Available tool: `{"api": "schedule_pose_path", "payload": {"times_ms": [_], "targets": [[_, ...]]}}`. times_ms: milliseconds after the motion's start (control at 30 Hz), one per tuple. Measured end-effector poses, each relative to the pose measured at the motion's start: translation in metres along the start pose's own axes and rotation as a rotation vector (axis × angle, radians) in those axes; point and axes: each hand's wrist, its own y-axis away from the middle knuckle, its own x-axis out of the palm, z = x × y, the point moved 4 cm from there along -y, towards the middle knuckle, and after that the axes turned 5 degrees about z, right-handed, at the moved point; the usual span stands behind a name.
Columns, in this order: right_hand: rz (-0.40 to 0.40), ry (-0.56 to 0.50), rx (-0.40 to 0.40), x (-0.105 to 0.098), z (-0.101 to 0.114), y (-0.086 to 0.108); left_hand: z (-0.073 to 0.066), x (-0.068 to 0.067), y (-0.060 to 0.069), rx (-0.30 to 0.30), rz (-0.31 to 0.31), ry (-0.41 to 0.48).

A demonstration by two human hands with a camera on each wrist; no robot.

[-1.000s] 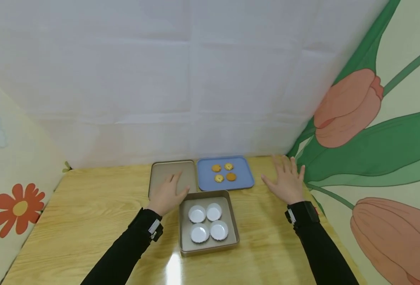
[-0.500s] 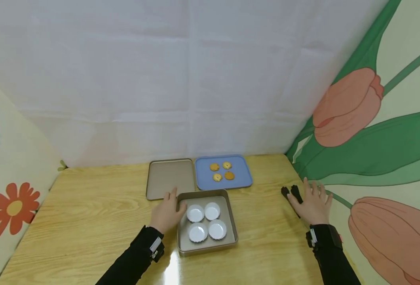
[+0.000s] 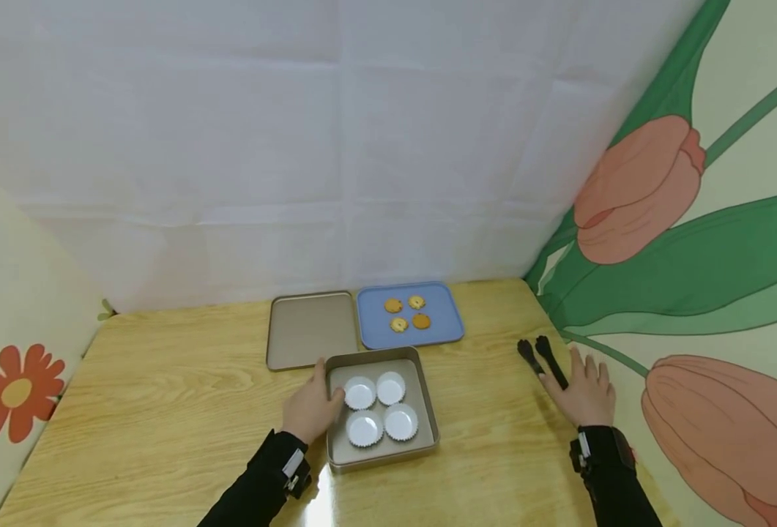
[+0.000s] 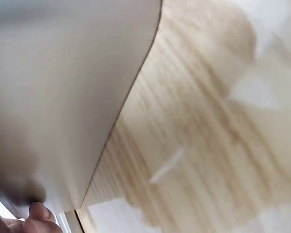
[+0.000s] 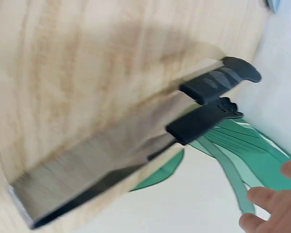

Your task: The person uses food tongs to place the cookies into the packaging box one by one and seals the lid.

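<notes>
A deep metal baking pan [image 3: 381,457] stands on the table with several white fluted cups [image 3: 365,428] inside. My left hand [image 3: 309,406] is at its left wall, thumb over the rim and fingers along the outside. In the left wrist view, fingertips [image 4: 39,213] touch the pan wall [image 4: 68,97]. Metal tongs with black tips [image 3: 549,360] lie at the table's right side, arms spread. Over their near end is my right hand [image 3: 586,395], fingers spread. The right wrist view shows the tongs [image 5: 111,141] and fingers apart from them.
A flat metal tray [image 3: 312,331] lies at the back, behind the pan. Right of it is a blue tray [image 3: 444,322] bearing several small cookies [image 3: 421,320]. A white sheet [image 3: 230,146] hangs behind the wooden table [image 3: 177,395], with patterned panels at both sides.
My left hand has drawn back from over the flat tray and settled on the deep pan's left wall. My right hand has moved right and nearer, down to the tongs.
</notes>
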Motion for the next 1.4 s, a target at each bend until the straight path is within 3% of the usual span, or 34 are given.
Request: {"api": "schedule_pose_path", "payload": {"times_ms": [367, 733, 1400], "targets": [[0.14, -0.022, 0.117, 0.024, -0.02, 0.003, 0.001, -0.001, 0.01, -0.05, -0.026, 0.008], [0.235, -0.073, 0.18, 0.045, -0.029, 0.006, 0.002, 0.01, 0.019, -0.099, 0.002, 0.027], [0.119, -0.042, 0.203, 0.052, -0.034, 0.003, -0.004, 0.012, 0.019, -0.126, 0.007, -0.008]]}}
